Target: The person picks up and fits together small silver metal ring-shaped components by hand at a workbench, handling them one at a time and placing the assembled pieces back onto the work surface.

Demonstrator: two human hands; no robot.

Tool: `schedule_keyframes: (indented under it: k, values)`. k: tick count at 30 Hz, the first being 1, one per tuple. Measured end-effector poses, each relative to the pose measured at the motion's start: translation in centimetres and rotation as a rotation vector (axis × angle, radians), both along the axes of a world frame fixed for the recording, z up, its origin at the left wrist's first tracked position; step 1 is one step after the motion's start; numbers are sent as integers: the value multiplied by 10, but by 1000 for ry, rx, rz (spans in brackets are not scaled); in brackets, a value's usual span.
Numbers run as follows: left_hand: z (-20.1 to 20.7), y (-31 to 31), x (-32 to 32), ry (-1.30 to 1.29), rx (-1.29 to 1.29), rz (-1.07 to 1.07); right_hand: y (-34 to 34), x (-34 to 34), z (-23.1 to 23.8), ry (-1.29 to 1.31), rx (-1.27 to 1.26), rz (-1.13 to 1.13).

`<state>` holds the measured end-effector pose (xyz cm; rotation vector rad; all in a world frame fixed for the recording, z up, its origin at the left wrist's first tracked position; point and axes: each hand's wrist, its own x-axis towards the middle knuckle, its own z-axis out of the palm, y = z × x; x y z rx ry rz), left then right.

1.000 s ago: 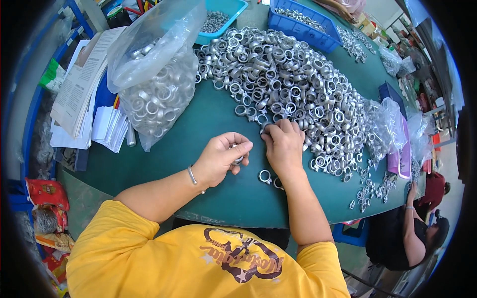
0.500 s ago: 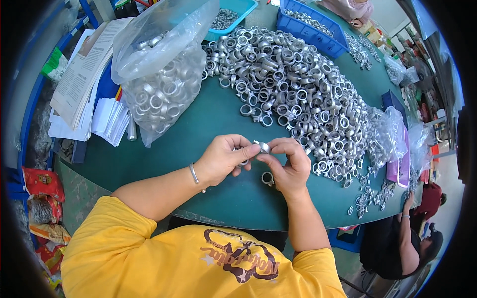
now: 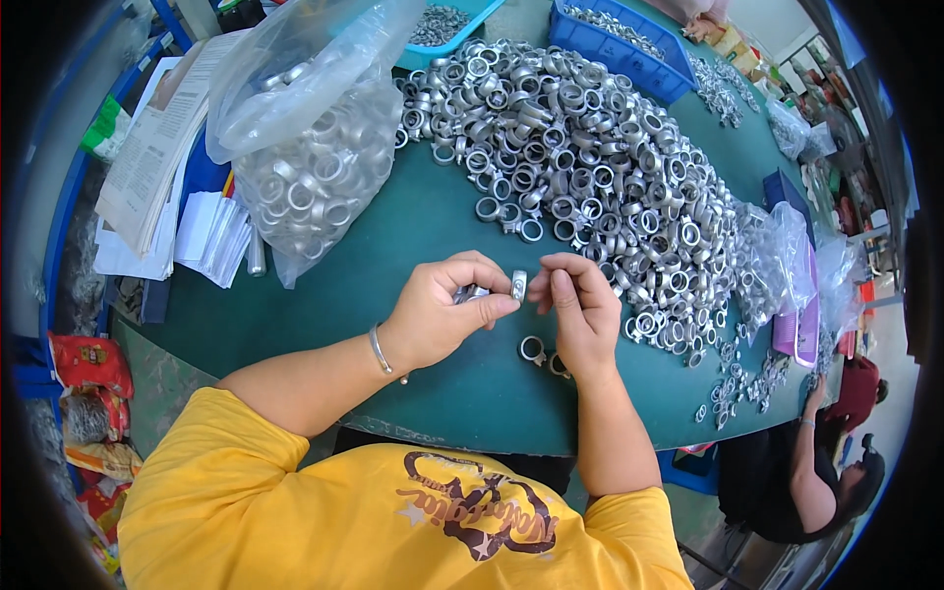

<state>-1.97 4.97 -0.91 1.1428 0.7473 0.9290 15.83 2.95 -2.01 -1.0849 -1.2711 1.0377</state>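
Note:
Over the near part of the green table, my left hand is closed, pinching a small silver metal ring between thumb and forefinger. More silver metal shows inside its curled fingers, partly hidden. Just right of that ring is my right hand, its fingers half bent and apart from the ring, with nothing visible in it. Below the hands lie two loose rings, one in plain sight and the other partly behind my right hand. A large heap of similar metal rings with small lugs spreads beyond and to the right.
At the far left, a clear plastic bag of rings stands beside papers. Blue and turquoise bins of small parts sit at the back. Smaller parts and a purple basket are right, near a seated person.
My right hand has come away from the ring, which stays in my left fingers and now stands more upright. Two loose rings show on the table where one showed before.

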Motion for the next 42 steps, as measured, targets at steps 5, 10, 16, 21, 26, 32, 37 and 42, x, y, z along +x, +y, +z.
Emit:
schedule_keyframes:
  k: [5, 10, 16, 21, 26, 32, 37, 42]
  values:
    - [-7, 0, 1, 142, 373, 47, -1, 3, 4, 167, -209, 267]
    - [-2, -4, 2, 193, 258, 117, 3, 5, -2, 457, -112, 344]
    - [-8, 4, -1, -89, -360, -127, 2, 5, -3, 475, 108, 318]
    - [-7, 7, -3, -280, -683, -264, -3, 5, 17, 55, 124, 343]
    - [-2, 7, -3, -320, -584, -193, -3, 34, 41, -768, 80, 353]
    - [99, 31, -36, -296, 163, 407, -16, 24, 33, -1037, -58, 316]
    - [134, 115, -101, 649, 823, 767, -7, 20, 32, -571, -281, 251]
    - [126, 124, -124, 1266, 810, 475, -4, 15, 21, -298, -50, 194]
